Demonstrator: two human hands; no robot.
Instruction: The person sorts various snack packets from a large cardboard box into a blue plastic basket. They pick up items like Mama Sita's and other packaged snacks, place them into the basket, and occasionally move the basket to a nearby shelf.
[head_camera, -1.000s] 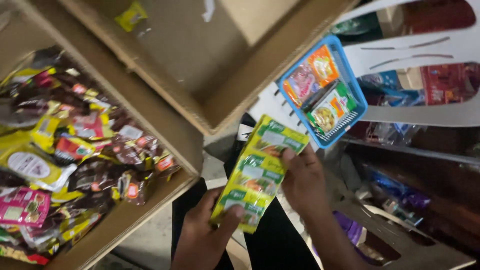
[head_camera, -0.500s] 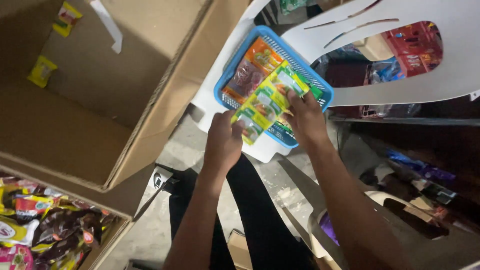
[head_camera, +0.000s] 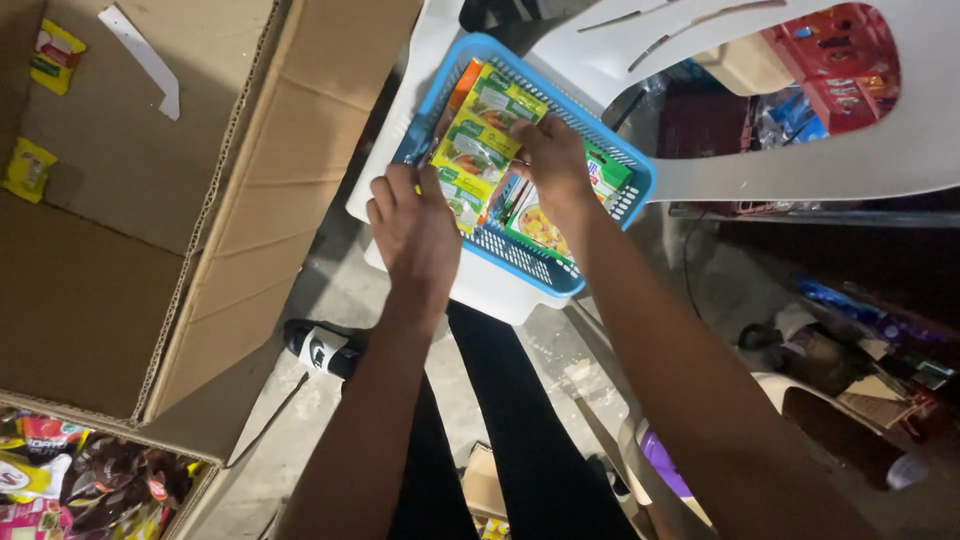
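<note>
The strip of green-yellow sachets (head_camera: 480, 135), earlier held above the lap, now lies in the blue basket (head_camera: 622, 165) over other packets, gripped between left hand (head_camera: 415, 225) and right hand (head_camera: 553, 160). Left of them, an open cardboard box (head_camera: 120, 290) holds two yellow sachets.

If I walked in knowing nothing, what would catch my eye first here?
Probably the bright blue basket on a white plastic chair at top centre, where the left hand and right hand press a strip of green and yellow sachets among other colourful packets. To the left gapes a big, nearly bare cardboard box, and a heap of shiny sachets fills the bottom-left corner.
</note>
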